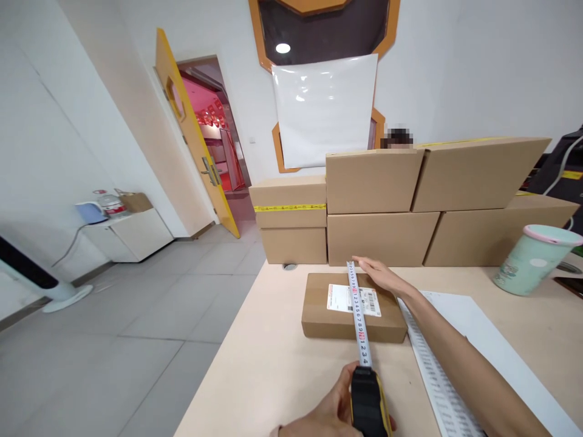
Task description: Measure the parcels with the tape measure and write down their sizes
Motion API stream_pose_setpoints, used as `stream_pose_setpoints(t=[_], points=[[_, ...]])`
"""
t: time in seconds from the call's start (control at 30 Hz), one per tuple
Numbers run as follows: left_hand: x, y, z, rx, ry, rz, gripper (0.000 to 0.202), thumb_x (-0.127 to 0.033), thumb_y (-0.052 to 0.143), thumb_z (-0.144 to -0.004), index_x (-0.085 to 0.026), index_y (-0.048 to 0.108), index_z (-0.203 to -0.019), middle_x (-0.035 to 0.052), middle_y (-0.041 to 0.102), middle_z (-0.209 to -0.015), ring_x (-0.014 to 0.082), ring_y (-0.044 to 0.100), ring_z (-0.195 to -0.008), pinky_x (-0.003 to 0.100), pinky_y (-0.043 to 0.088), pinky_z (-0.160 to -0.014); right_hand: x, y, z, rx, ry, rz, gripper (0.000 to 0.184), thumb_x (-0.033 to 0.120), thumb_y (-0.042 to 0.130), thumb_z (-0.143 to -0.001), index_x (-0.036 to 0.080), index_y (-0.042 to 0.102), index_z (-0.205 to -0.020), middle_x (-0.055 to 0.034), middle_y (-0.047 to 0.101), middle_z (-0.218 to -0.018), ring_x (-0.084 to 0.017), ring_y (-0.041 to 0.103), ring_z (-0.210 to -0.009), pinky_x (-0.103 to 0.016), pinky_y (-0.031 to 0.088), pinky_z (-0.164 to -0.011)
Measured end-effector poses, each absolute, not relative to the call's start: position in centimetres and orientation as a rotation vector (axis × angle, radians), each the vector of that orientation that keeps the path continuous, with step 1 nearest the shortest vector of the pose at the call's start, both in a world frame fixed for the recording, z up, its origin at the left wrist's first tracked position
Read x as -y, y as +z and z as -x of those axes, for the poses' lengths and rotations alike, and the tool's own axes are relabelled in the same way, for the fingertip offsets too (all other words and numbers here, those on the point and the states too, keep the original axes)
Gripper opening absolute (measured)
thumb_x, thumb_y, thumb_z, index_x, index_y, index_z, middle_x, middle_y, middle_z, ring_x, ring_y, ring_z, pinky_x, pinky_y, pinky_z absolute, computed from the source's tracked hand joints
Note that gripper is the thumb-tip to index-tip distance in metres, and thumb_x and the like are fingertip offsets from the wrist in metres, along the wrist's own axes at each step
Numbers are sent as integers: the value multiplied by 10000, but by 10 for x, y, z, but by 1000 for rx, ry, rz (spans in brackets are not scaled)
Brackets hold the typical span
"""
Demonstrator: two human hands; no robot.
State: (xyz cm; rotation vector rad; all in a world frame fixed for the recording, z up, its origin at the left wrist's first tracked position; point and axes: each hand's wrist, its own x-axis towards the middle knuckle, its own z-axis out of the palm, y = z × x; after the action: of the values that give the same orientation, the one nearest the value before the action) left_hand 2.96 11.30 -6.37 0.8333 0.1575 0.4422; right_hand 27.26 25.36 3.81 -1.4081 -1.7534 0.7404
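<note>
A black and yellow tape measure (367,400) is in my left hand (330,409), whose fingers wrap round its case near the table's front. Its white blade (357,312) runs out away from me across the top of a small brown cardboard box (325,325). At the blade's far end, beyond the box's back edge, my right hand (380,274) has its fingertips on the tip of the tape. The blade crosses a white shipping label (337,297) on the box's top and hides part of it.
Stacked cardboard boxes (382,238) line the back of the table (255,358). Printed sheets (483,328) lie under my right forearm. A green cup (531,261) stands at the right. Behind the boxes the top of a person's head (398,138) shows. A yellow door (195,139) stands ajar.
</note>
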Motion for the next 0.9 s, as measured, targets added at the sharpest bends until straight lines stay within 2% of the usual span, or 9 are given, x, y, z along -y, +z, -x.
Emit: stream_pose_setpoints(t=[0.13, 0.3, 0.4, 0.47, 0.5, 0.6, 0.73, 0.8, 0.9], points=[[-116, -75, -32, -147, 494, -794, 904, -303, 856, -531, -263, 370, -1293, 109, 641, -1037, 281, 652, -890, 428, 427, -812, -266, 28, -277, 1796, 721, 1434, 509, 534, 337, -912, 209, 639, -1160, -93, 589, -1253, -245, 507, -1191, -404, 321, -1051], [-114, -76, -38, -403, 523, -683, 674, -392, 721, -715, -248, 445, -1312, 18, 623, -863, 146, 610, -763, 307, 411, -805, -266, 22, -274, 1862, 709, 1463, 501, 527, 311, -915, 219, 706, -922, -68, 635, -970, -233, 587, -972, -379, 404, -937], [-114, -56, -32, -355, 540, -763, 878, -364, 815, -589, -256, 399, -1355, 54, 622, -972, 194, 617, -824, 337, 426, -788, -265, 20, -272, 1887, 692, 1488, 487, 513, 307, -919, 232, 703, -893, -50, 613, -903, -220, 583, -916, -361, 405, -900], [-116, -37, -25, -287, 536, -806, 1071, -341, 869, -484, -278, 312, -1397, 91, 614, -1073, 260, 622, -908, 381, 434, -789, -265, 20, -273, 1896, 676, 1507, 477, 503, 305, -922, 239, 701, -908, -41, 599, -881, -214, 578, -895, -348, 402, -882], [-117, -28, -21, -265, 523, -819, 1112, -357, 870, -481, -275, 266, -1411, 107, 622, -1080, 273, 623, -929, 389, 435, -792, -265, 20, -273, 1899, 670, 1516, 476, 502, 303, -922, 241, 701, -912, -38, 594, -873, -212, 577, -885, -342, 401, -874], [-121, -11, -15, -224, 525, -805, 1046, -447, 808, -580, -265, 200, -1411, 130, 639, -1071, 245, 650, -879, 390, 451, -779, -265, 20, -275, 1911, 657, 1537, 485, 510, 296, -921, 244, 701, -911, -33, 588, -866, -209, 573, -875, -333, 397, -862], [-125, -11, -20, -195, 616, -779, 833, -533, 737, -637, -238, 345, -1311, 146, 613, -1086, 236, 676, -762, 336, 494, -637, -265, 21, -276, 1925, 662, 1552, 510, 531, 273, -921, 255, 701, -901, -30, 592, -876, -211, 569, -871, -335, 395, -852], [-124, -10, -27, -229, 616, -768, 854, -532, 751, -619, -250, 341, -1314, 138, 613, -1070, 228, 676, -738, 268, 476, -550, -265, 23, -277, 1933, 671, 1554, 514, 544, 269, -918, 264, 700, -901, -28, 594, -879, -214, 567, -869, -338, 394, -849], [-120, -1, -40, -301, 593, -751, 960, -502, 803, -555, -287, 297, -1342, 94, 615, -1020, 199, 660, -695, 239, 466, -497, -265, 24, -277, 1956, 685, 1543, 507, 550, 283, -912, 259, 697, -871, -28, 597, -872, -214, 564, -854, -332, 400, -834]])
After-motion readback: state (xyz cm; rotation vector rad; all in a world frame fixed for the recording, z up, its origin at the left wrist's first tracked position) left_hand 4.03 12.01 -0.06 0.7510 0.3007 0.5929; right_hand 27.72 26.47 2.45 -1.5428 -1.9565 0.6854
